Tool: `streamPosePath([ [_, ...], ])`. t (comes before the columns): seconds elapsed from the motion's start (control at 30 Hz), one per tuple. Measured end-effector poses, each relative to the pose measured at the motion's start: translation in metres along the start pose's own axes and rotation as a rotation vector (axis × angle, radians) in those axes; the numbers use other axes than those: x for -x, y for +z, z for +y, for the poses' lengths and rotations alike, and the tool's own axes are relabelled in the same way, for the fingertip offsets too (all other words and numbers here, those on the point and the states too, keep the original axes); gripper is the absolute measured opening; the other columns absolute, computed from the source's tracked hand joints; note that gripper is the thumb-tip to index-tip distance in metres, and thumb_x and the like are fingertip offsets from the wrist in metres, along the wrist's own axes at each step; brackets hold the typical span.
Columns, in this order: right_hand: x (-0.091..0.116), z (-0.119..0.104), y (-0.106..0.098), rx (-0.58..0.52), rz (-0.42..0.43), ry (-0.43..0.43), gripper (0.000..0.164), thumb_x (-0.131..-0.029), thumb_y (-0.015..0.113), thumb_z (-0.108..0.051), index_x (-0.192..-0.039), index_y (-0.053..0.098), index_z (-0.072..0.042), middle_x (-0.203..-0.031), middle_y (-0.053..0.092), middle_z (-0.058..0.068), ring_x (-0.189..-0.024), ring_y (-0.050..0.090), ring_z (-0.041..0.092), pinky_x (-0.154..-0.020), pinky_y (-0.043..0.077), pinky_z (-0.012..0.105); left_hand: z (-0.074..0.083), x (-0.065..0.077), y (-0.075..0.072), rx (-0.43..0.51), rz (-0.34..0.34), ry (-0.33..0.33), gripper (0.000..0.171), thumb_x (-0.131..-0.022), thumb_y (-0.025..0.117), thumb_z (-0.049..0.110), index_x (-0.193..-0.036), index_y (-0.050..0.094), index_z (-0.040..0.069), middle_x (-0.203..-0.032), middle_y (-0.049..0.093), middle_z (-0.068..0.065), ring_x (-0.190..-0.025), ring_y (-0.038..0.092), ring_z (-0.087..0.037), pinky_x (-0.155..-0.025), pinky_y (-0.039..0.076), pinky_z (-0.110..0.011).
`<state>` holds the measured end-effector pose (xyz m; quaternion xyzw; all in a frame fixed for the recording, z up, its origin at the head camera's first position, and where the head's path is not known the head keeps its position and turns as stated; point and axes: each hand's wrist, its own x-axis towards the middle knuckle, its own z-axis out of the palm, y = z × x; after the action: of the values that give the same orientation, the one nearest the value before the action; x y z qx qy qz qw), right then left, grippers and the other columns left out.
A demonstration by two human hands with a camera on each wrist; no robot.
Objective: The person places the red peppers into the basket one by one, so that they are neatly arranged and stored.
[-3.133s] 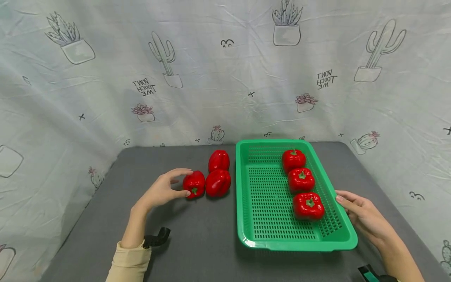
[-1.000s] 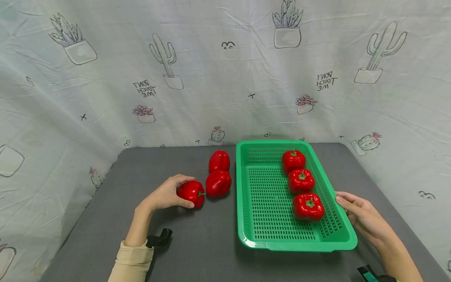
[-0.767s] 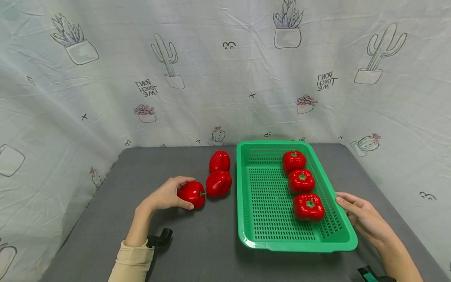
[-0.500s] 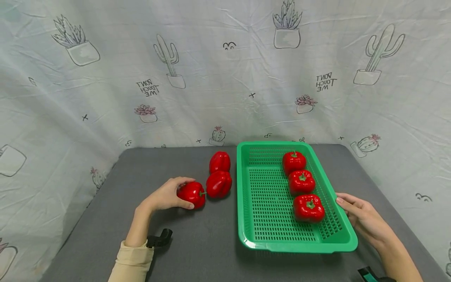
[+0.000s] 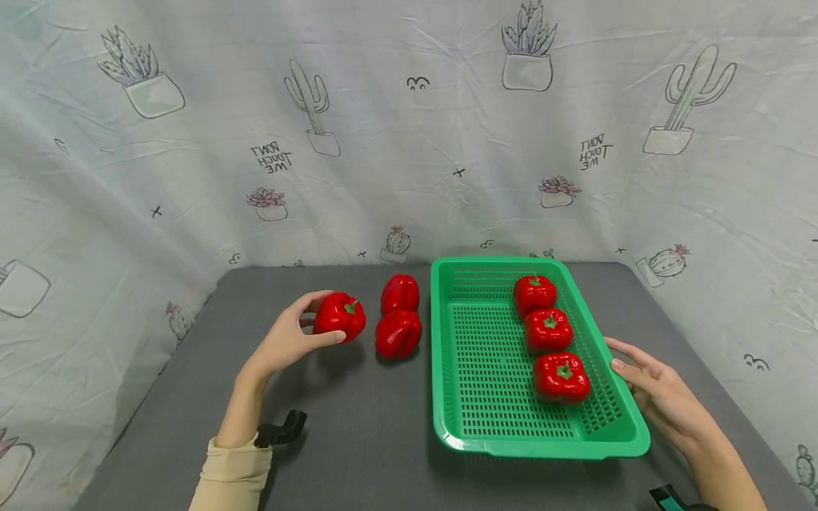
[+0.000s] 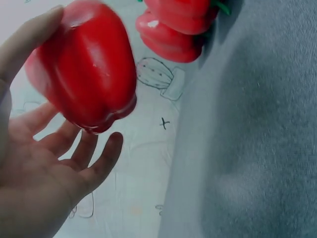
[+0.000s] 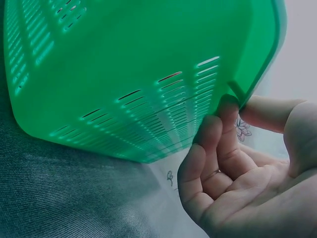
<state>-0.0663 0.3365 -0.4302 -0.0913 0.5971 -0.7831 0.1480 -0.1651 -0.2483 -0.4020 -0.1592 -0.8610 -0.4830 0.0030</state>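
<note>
My left hand (image 5: 285,341) holds a red bell pepper (image 5: 339,317) between thumb and fingers, lifted off the table with its shadow below. In the left wrist view the thumb presses one side of this pepper (image 6: 89,67), and some fingers stand spread beneath it. My right hand (image 5: 661,394) pinches the right rim of a green plastic basket (image 5: 437,369); in the right wrist view the thumb and curled fingers (image 7: 229,106) meet at that rim. Inside the basket, three red bell peppers (image 5: 548,331) form a column along its right side, stems up.
Two more red bell peppers (image 5: 399,333) lie on the dark grey table (image 5: 358,454), one behind the other, between my left hand and the basket. A white cloth (image 5: 409,142) printed with cacti hangs behind and at both sides.
My left hand first turned the pepper on the table, then raised it and moved slightly back and left; its stem now tilts up. The right hand stays at the basket rim.
</note>
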Motion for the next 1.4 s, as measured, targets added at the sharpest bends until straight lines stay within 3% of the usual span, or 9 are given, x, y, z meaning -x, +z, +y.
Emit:
streamPosePath([
  [0.13, 0.0, 0.0, 0.0, -0.011, 0.0, -0.021, 0.046, -0.107, 0.035, -0.005, -0.148, 0.044, -0.024, -0.125, 0.063, 0.006, -0.108, 0.064, 0.022, -0.084, 0.054, 0.039, 0.003, -0.002, 0.002, 0.023, 0.079, 0.016, 0.072, -0.081, 0.082, 0.036, -0.143, 0.047, 0.022, -0.129, 0.053, -0.001, -0.116, 0.05, -0.027, -0.088, 0.048, -0.047],
  [0.37, 0.0, -0.001, 0.001, 0.004, 0.014, -0.017, 0.046, -0.107, 0.036, -0.004, -0.148, 0.046, -0.024, -0.124, 0.064, 0.005, -0.106, 0.065, 0.021, -0.084, 0.055, 0.038, 0.015, -0.005, 0.014, 0.108, 0.189, 0.016, 0.076, -0.085, 0.078, 0.031, -0.149, 0.037, 0.022, -0.135, 0.047, -0.004, -0.118, 0.046, -0.027, -0.093, 0.047, -0.046],
  [0.47, 0.001, -0.001, 0.0, 0.014, 0.024, -0.014, 0.046, -0.107, 0.036, -0.004, -0.148, 0.046, -0.024, -0.123, 0.065, 0.005, -0.105, 0.065, 0.021, -0.083, 0.055, 0.038, 0.029, -0.007, 0.023, 0.164, 0.196, 0.037, 0.077, -0.086, 0.078, 0.026, -0.15, 0.035, 0.022, -0.137, 0.045, -0.003, -0.119, 0.046, -0.025, -0.092, 0.049, -0.042],
  [0.7, -0.001, 0.001, -0.001, 0.012, 0.023, -0.02, 0.046, -0.107, 0.037, -0.004, -0.147, 0.046, -0.023, -0.122, 0.065, 0.005, -0.104, 0.066, 0.022, -0.082, 0.055, 0.038, 0.082, 0.004, 0.039, 0.296, 0.171, 0.104, 0.068, -0.085, 0.074, 0.009, -0.145, 0.041, 0.006, -0.132, 0.05, -0.01, -0.115, 0.05, -0.027, -0.086, 0.052, -0.032],
  [0.9, -0.002, 0.003, -0.002, 0.001, 0.024, -0.024, 0.046, -0.107, 0.036, -0.004, -0.146, 0.048, -0.023, -0.121, 0.066, 0.006, -0.103, 0.066, 0.022, -0.082, 0.055, 0.038, 0.101, 0.005, 0.05, 0.35, 0.162, 0.092, 0.068, -0.083, 0.075, 0.008, -0.144, 0.043, 0.008, -0.131, 0.051, -0.007, -0.117, 0.048, -0.028, -0.091, 0.05, -0.042],
  [1.13, -0.002, 0.003, -0.004, -0.009, 0.002, -0.037, 0.046, -0.107, 0.035, -0.003, -0.148, 0.046, -0.021, -0.121, 0.066, 0.007, -0.105, 0.066, 0.022, -0.083, 0.055, 0.038, 0.126, -0.009, 0.065, 0.294, 0.138, 0.129, 0.07, -0.082, 0.078, 0.013, -0.143, 0.045, 0.01, -0.132, 0.052, -0.007, -0.118, 0.048, -0.03, -0.089, 0.05, -0.045],
  [1.4, -0.004, 0.005, -0.004, 0.04, 0.055, -0.017, 0.045, -0.107, 0.039, -0.006, -0.15, 0.042, -0.017, -0.12, 0.066, 0.008, -0.104, 0.066, 0.023, -0.083, 0.055, 0.039, 0.111, -0.05, 0.096, 0.26, 0.084, 0.145, 0.069, -0.079, 0.082, 0.036, -0.138, 0.048, 0.032, -0.13, 0.052, 0.005, -0.115, 0.051, -0.021, -0.082, 0.054, -0.043],
])
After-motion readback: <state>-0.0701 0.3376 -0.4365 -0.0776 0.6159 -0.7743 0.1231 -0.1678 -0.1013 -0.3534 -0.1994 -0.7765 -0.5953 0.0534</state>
